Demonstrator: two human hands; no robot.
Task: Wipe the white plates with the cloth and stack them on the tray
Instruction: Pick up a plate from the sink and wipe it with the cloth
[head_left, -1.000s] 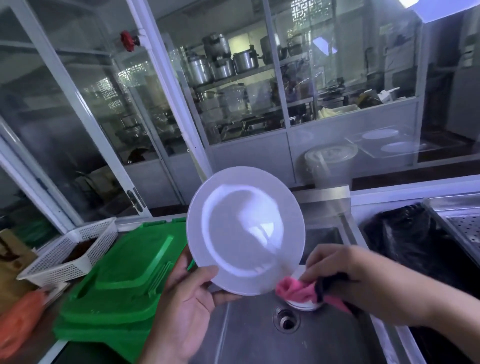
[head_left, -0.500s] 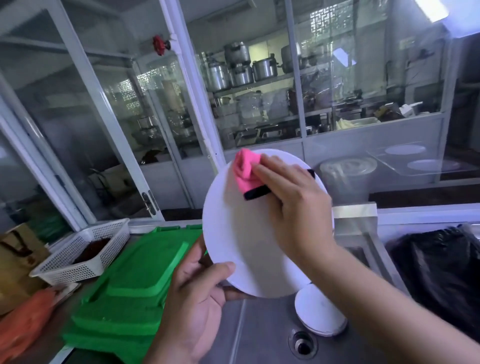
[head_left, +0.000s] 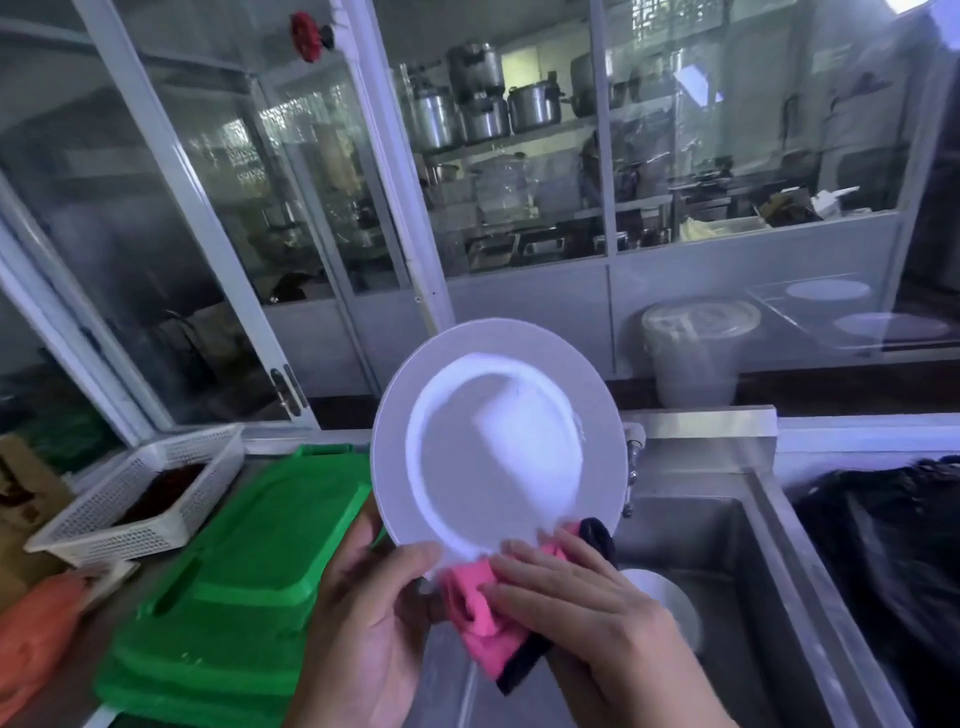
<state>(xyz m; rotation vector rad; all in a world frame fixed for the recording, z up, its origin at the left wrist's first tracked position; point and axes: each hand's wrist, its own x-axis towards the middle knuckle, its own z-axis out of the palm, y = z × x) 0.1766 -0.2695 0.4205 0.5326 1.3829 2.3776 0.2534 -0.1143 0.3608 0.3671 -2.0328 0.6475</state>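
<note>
In the head view, the white plate stood tilted on edge above the sink, its face toward the camera, and the left hand pinched its near-left rim, thumb on the face. The right hand lay just right of that grip, flat fingers pressing the pink cloth against the plate's near rim. The green trays sat on the bench to the left, nearer the left hand.

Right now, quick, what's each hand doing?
Left hand: closed on the white plate, thumb over its lower rim.
Right hand: fingers straight, pressing the pink cloth against the plate's lower edge.
</note>
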